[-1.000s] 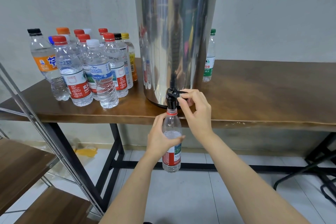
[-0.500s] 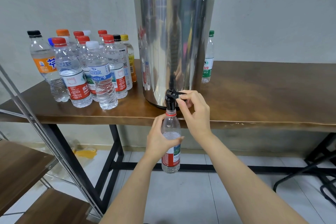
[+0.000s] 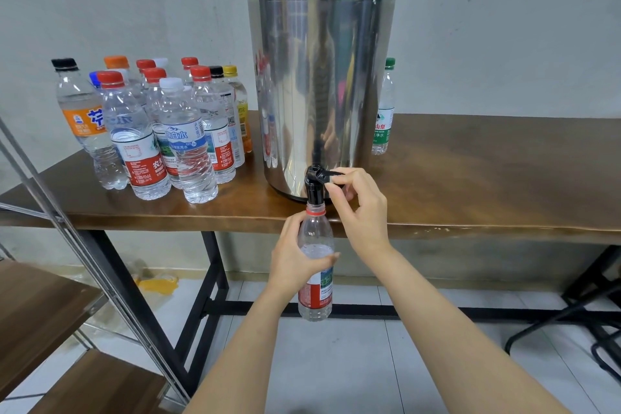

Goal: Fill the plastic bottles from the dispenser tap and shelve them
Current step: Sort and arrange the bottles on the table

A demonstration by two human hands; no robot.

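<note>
We're filling: the tall steel dispenser w/ black lid (image 3: 319, 94) is standing over the clear plastic bottle w/ red label (image 3: 316, 292), its mouth directly below the dispenser's spout. Left hand (image 3: 295, 262) is gripping the bottle's body; right hand (image 3: 363, 212) is pinching the small black tap lever (image 3: 324, 174). The bottle's looking nearly full, so next we're prob. shutting the tap before overflow.

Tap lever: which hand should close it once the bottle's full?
Right, probably. The fingers of the right hand pinch the tap lever, while the left hand grips the bottle under the spout and would drop it if freed.
</note>
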